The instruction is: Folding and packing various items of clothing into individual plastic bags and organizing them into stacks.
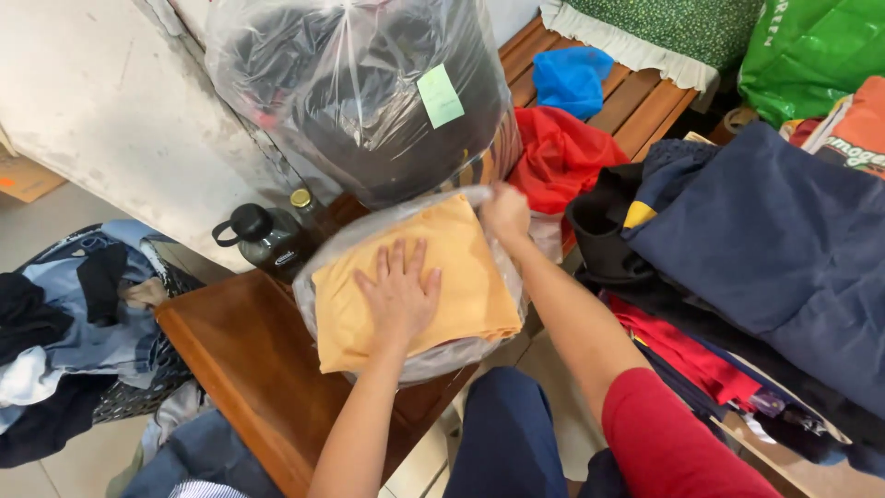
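A folded orange-yellow cloth [461, 277] lies on a clear plastic bag [502, 272] at the near end of a brown wooden bench [249, 360]. My left hand [399, 293] presses flat on the cloth's middle, fingers spread. At the cloth's far right corner, my right hand [505, 212] grips the edge of the plastic bag. A red sleeve covers my right upper arm.
A big clear bag of dark clothes [359, 92] with a green label stands behind. A dark bottle [263, 238] stands left of the cloth. A basket of mixed clothes [74, 323] is at left. Navy fabric [784, 249], red cloth [558, 157] and a blue item [572, 78] lie at right.
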